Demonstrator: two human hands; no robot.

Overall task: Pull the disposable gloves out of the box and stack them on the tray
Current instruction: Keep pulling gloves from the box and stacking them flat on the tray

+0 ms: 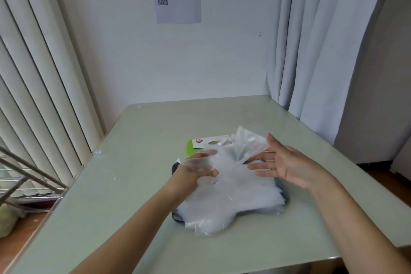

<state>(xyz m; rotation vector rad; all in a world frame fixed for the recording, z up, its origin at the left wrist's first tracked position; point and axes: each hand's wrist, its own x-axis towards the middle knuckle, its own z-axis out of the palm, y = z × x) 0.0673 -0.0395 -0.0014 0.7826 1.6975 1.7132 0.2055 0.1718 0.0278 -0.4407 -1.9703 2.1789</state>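
A green and white glove box (201, 143) lies flat on the table just behind a dark grey tray (287, 200). A loose pile of clear disposable gloves (231, 202) covers the tray and spills over its front edge. One clear glove (245, 145) is spread in the air above the pile, between both hands. My left hand (194, 170) is on the left, with that glove draped over its fingers, which curl on the film. My right hand (289, 165) is on the right, palm turned inward and fingers straight, with the glove's far end lying against its thumb and fingers.
The pale green table (138, 184) stands in a corner with a white wall behind it. Vertical blinds (44, 95) hang on the left and curtains (322, 51) on the right. A metal rack (26, 176) sits beyond the table's left edge.
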